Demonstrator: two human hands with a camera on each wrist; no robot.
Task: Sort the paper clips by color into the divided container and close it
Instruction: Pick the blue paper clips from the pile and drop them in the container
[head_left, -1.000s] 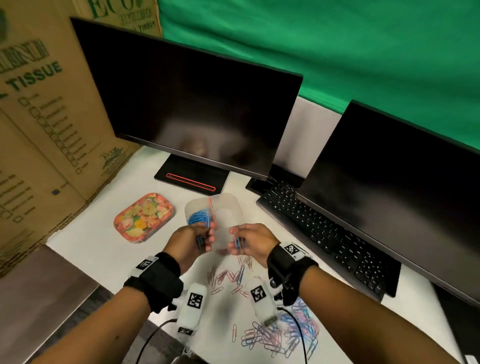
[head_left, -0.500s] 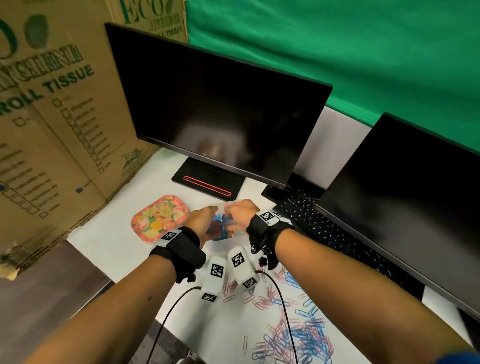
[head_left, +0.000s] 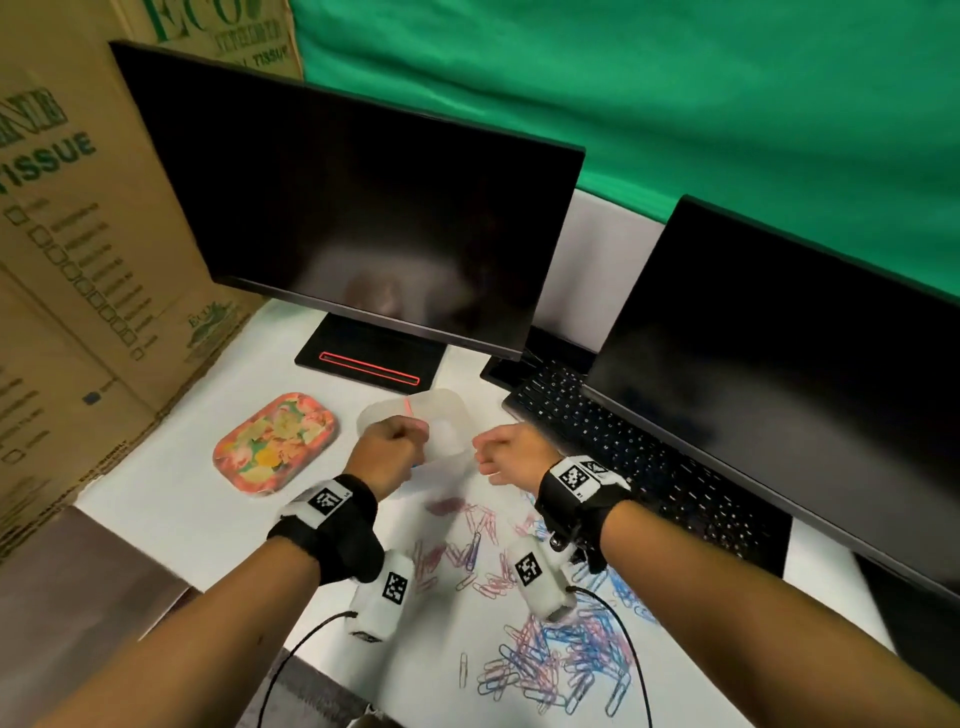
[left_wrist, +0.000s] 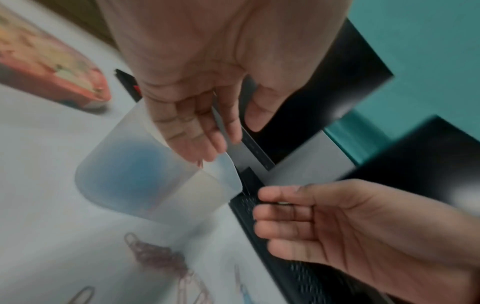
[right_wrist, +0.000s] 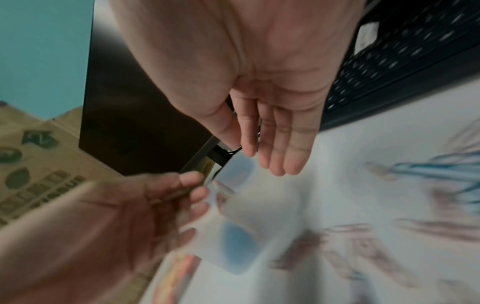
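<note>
The translucent divided container (head_left: 447, 415) stands open on the white desk, with blue clips (left_wrist: 135, 174) in its left compartment and a pink divider (head_left: 409, 406). My left hand (head_left: 397, 448) hovers over its left side, fingers loosely extended (left_wrist: 207, 142) and holding nothing. My right hand (head_left: 501, 457) is just right of the container, apart from it, its fingers straight (right_wrist: 280, 152) and empty. Loose pink and blue paper clips (head_left: 561, 649) lie on the desk in front of the container. The wrist views are blurred.
The floral lid (head_left: 275, 441) lies left of the container. Two dark monitors (head_left: 363, 208) and a black keyboard (head_left: 639, 467) stand behind and to the right. Cardboard boxes (head_left: 67, 260) wall the left side. Cables (head_left: 291, 654) run from my wrists.
Both hands carried blue clips to the container and no longer hold them. The hands have moved apart, and the right one now sits to the right of the container.
</note>
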